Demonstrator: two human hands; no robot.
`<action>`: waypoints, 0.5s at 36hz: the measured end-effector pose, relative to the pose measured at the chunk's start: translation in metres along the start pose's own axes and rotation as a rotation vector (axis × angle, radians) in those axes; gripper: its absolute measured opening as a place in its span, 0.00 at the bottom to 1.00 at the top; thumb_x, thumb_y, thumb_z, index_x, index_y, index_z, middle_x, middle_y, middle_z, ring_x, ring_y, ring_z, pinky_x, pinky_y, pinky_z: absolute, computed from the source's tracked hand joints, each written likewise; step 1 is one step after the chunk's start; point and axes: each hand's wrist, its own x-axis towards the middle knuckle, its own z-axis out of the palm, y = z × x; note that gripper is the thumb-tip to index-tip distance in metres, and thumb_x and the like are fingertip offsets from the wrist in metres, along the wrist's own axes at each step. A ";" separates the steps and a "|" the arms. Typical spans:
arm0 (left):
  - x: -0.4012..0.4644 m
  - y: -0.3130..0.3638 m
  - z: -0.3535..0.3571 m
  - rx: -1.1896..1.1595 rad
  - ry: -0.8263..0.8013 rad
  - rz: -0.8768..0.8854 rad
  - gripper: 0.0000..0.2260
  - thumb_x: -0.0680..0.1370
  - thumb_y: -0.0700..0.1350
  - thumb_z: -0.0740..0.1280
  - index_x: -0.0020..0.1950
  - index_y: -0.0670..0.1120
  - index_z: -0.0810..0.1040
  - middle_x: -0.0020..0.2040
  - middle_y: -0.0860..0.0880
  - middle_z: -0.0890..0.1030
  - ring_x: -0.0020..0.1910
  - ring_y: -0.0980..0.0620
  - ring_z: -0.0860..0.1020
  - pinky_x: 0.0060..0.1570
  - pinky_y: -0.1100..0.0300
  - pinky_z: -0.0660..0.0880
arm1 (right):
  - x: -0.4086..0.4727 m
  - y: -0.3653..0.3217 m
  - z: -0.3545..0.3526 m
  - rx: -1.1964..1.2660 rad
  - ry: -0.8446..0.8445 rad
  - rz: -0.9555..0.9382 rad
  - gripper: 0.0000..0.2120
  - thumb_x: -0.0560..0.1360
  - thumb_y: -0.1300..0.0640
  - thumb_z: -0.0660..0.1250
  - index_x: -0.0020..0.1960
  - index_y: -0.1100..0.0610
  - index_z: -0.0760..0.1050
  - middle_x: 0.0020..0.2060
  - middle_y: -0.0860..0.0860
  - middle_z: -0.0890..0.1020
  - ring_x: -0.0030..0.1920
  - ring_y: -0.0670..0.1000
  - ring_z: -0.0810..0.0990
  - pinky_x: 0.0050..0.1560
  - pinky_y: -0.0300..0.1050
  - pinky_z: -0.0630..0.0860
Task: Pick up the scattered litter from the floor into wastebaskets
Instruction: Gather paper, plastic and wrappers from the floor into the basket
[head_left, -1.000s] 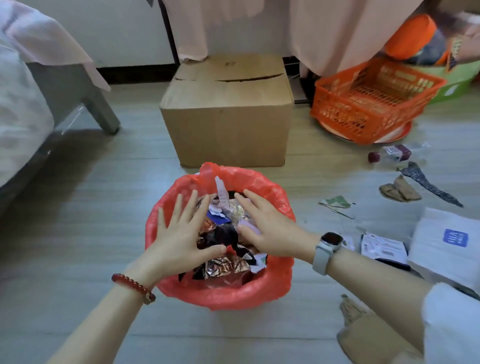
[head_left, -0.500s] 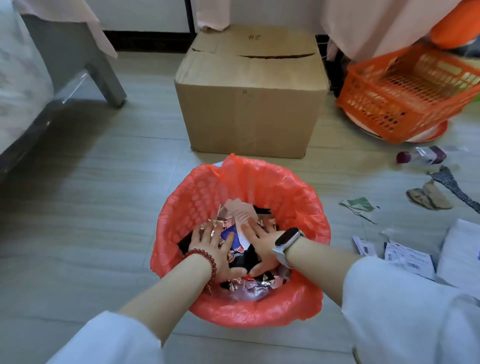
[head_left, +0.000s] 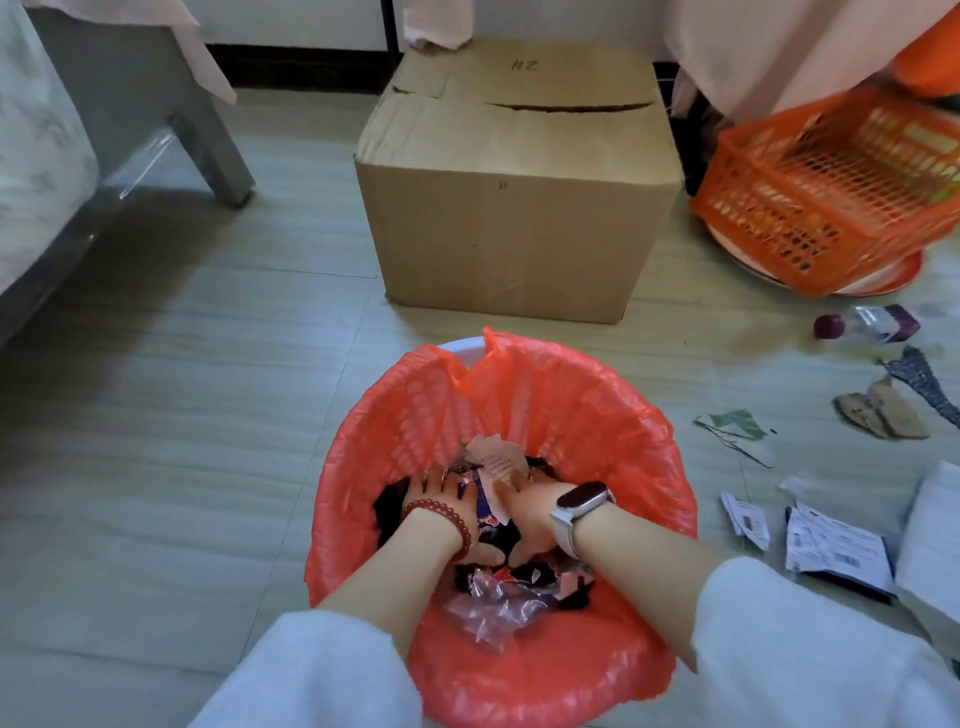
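Note:
A wastebasket lined with a red plastic bag (head_left: 613, 415) stands on the floor in front of me. It holds crumpled wrappers and paper scraps (head_left: 493, 457). Both hands are deep inside it, palms down on the litter with fingers spread. My left hand (head_left: 441, 499) wears a red bead bracelet; my right hand (head_left: 524, 506) wears a smartwatch. Neither hand grips anything. More litter lies on the floor to the right: a plastic bottle (head_left: 865, 323), a green scrap (head_left: 732, 423), brown paper (head_left: 880, 410), a dark strip (head_left: 919, 382) and printed labels (head_left: 831, 545).
A closed cardboard box (head_left: 514, 208) sits just behind the basket. An orange plastic crate (head_left: 841, 192) rests on a plate at the right. A bed with a grey leg (head_left: 208, 150) fills the left. White packaging (head_left: 935, 540) lies at the right edge.
Both hands have gone from hovering at the rim down into the basket, pressing the litter lower. My view has moved closer and over the basket.

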 end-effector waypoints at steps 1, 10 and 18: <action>-0.004 -0.001 -0.009 -0.044 0.027 0.028 0.39 0.72 0.66 0.61 0.75 0.48 0.54 0.75 0.43 0.58 0.73 0.42 0.58 0.69 0.46 0.56 | -0.009 -0.004 -0.006 0.038 0.026 -0.017 0.35 0.72 0.47 0.68 0.71 0.61 0.58 0.68 0.60 0.68 0.64 0.60 0.70 0.60 0.52 0.73; -0.074 0.002 -0.077 -0.544 0.845 -0.019 0.16 0.78 0.51 0.60 0.64 0.51 0.72 0.60 0.48 0.76 0.59 0.46 0.75 0.53 0.52 0.72 | -0.128 0.035 -0.061 0.482 0.658 -0.164 0.14 0.79 0.54 0.58 0.62 0.55 0.73 0.59 0.51 0.79 0.59 0.51 0.76 0.61 0.44 0.70; -0.087 0.123 -0.114 -0.791 1.254 0.282 0.13 0.73 0.46 0.58 0.53 0.44 0.77 0.48 0.46 0.79 0.47 0.44 0.79 0.43 0.50 0.76 | -0.217 0.137 -0.016 0.805 0.979 0.014 0.10 0.78 0.59 0.60 0.56 0.55 0.76 0.46 0.49 0.82 0.47 0.49 0.80 0.48 0.33 0.72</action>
